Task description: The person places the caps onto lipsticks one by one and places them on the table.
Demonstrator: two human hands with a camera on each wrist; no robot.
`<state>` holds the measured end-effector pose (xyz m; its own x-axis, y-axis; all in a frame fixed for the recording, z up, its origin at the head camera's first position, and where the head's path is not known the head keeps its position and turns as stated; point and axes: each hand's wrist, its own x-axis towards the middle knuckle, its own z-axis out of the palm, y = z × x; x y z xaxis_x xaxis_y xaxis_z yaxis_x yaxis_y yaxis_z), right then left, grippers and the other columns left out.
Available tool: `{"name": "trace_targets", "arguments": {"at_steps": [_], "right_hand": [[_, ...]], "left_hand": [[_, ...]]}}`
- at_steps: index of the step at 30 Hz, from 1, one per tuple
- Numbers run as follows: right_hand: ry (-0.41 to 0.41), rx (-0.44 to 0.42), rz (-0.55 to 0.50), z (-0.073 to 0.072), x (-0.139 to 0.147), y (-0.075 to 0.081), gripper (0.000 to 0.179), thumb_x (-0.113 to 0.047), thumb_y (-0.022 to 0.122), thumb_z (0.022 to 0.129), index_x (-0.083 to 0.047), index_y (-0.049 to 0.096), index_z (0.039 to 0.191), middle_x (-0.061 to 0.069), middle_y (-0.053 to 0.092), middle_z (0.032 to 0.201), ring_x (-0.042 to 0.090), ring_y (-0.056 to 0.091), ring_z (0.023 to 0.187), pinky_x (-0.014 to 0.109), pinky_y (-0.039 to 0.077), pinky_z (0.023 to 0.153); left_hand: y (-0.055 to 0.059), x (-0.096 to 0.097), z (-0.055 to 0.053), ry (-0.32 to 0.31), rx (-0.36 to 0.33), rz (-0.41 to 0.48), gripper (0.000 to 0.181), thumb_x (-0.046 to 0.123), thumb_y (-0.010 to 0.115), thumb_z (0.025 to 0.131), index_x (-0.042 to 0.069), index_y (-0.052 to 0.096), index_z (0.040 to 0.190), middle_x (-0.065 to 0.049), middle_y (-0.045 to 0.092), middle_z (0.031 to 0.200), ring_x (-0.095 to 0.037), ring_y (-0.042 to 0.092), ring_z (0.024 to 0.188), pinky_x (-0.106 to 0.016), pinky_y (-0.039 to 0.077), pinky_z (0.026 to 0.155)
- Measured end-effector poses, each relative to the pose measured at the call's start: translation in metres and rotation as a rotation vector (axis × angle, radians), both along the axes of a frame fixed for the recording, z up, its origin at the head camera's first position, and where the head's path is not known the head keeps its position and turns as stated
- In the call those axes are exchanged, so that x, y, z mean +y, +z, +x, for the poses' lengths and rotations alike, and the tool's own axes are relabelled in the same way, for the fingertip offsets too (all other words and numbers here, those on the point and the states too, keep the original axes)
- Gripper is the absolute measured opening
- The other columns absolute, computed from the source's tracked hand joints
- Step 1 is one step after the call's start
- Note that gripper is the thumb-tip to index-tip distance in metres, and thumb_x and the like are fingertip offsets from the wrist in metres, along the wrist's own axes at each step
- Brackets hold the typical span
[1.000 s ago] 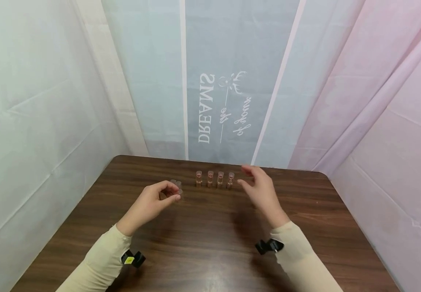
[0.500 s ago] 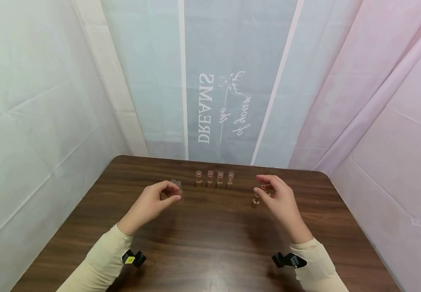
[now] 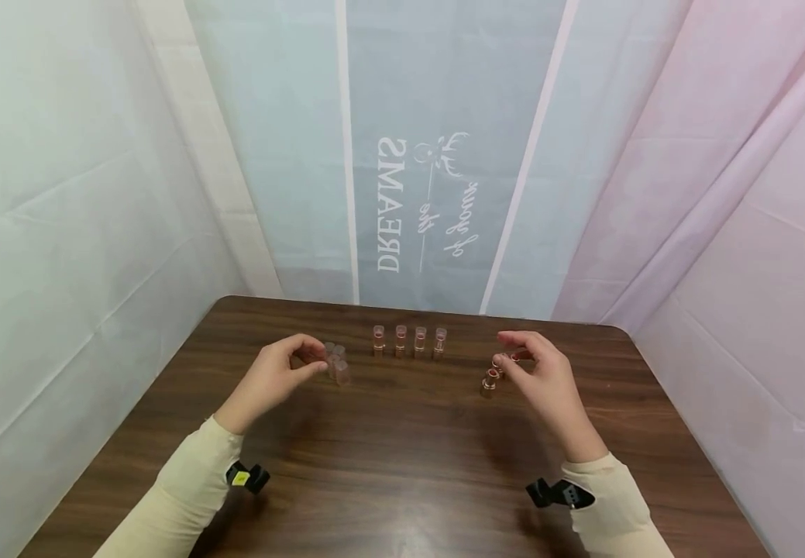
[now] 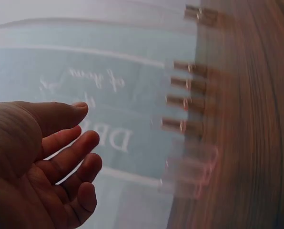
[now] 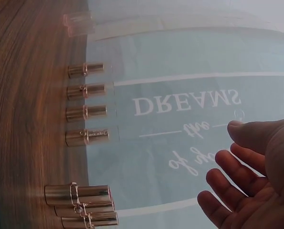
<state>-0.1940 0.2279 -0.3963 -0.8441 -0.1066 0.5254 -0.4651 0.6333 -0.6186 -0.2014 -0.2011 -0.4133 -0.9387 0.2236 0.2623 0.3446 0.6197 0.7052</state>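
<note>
A row of several gold lipsticks [image 3: 400, 342] with clear caps stands upright near the table's back edge. Left of the row, a small cluster of clear lipstick caps [image 3: 342, 373] sits beside my left hand [image 3: 278, 378]. That hand's fingers are loosely bent, and nothing lies between thumb and fingers in the left wrist view. To the right, uncapped lipsticks [image 3: 489, 383] with red tips stand close together, partly hidden behind my right hand [image 3: 545, 381]. In the right wrist view these gold tubes [image 5: 80, 194] stand apart from the right hand's relaxed, unfilled fingers [image 5: 228, 169].
The dark wood table [image 3: 388, 457] runs back to a blue-grey cloth backdrop [image 3: 290, 155] with white lettering. Pale cloth walls [image 3: 60, 194] close in both sides. A black wrist camera [image 3: 561, 494] sits on each sleeve.
My right hand has moved right and nearer, away from the capped row to the uncapped lipsticks, which now show. My left hand has drawn slightly left, revealing more of the clear caps.
</note>
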Motion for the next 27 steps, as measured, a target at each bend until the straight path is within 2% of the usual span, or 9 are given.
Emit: {"name": "trace_targets", "arguments": {"at_steps": [4,8,13,16,19,27], "right_hand": [[-0.001,0.002,-0.007,-0.001,0.004,0.002,0.032,-0.01,0.08,0.09,-0.011,0.071,0.121,0.003,0.069,0.121,0.025,0.067,0.095,0.014,0.046,0.082],[-0.004,-0.002,-0.014,-0.002,0.006,0.003,0.032,-0.01,0.08,0.09,-0.011,0.071,0.12,0.004,0.069,0.12,0.024,0.066,0.094,0.014,0.046,0.081],[-0.007,-0.024,-0.012,-0.003,0.008,-0.001,0.031,-0.009,0.079,0.091,-0.011,0.071,0.121,0.004,0.069,0.121,0.022,0.066,0.094,0.015,0.049,0.079],[-0.006,-0.029,-0.017,-0.003,0.009,-0.004,0.03,-0.011,0.079,0.092,-0.012,0.071,0.121,0.004,0.069,0.121,0.022,0.066,0.095,0.016,0.049,0.082],[-0.006,-0.022,-0.019,-0.004,0.01,-0.006,0.03,-0.013,0.079,0.092,-0.012,0.071,0.12,0.004,0.069,0.122,0.019,0.066,0.099,0.014,0.048,0.085],[-0.018,0.007,-0.001,-0.006,0.014,-0.004,0.029,-0.01,0.079,0.091,-0.01,0.072,0.119,0.005,0.07,0.12,0.015,0.063,0.097,0.015,0.048,0.086]], "left_hand": [[-0.006,-0.01,-0.025,0.026,0.003,-0.032,0.026,0.02,0.075,0.096,0.009,0.069,0.119,-0.002,0.071,0.107,-0.019,0.065,0.095,-0.038,0.054,0.082],[-0.018,-0.02,-0.053,0.035,-0.028,-0.057,0.028,0.02,0.073,0.097,0.011,0.068,0.123,-0.007,0.071,0.114,-0.023,0.065,0.099,-0.043,0.054,0.084],[-0.037,-0.028,-0.076,-0.015,-0.115,-0.098,0.036,0.02,0.074,0.097,0.008,0.066,0.13,-0.012,0.068,0.126,-0.028,0.063,0.107,-0.047,0.053,0.089],[-0.045,-0.03,-0.083,-0.061,-0.159,-0.136,0.043,0.02,0.073,0.097,0.005,0.062,0.136,-0.014,0.065,0.132,-0.031,0.062,0.113,-0.049,0.052,0.093],[-0.052,-0.031,-0.087,-0.079,-0.182,-0.151,0.045,0.021,0.072,0.098,0.005,0.061,0.138,-0.013,0.065,0.134,-0.032,0.061,0.117,-0.051,0.051,0.097],[-0.061,-0.031,-0.093,-0.1,-0.163,-0.144,0.037,0.023,0.074,0.096,0.009,0.067,0.131,-0.011,0.068,0.127,-0.029,0.063,0.112,-0.05,0.051,0.095]]}}
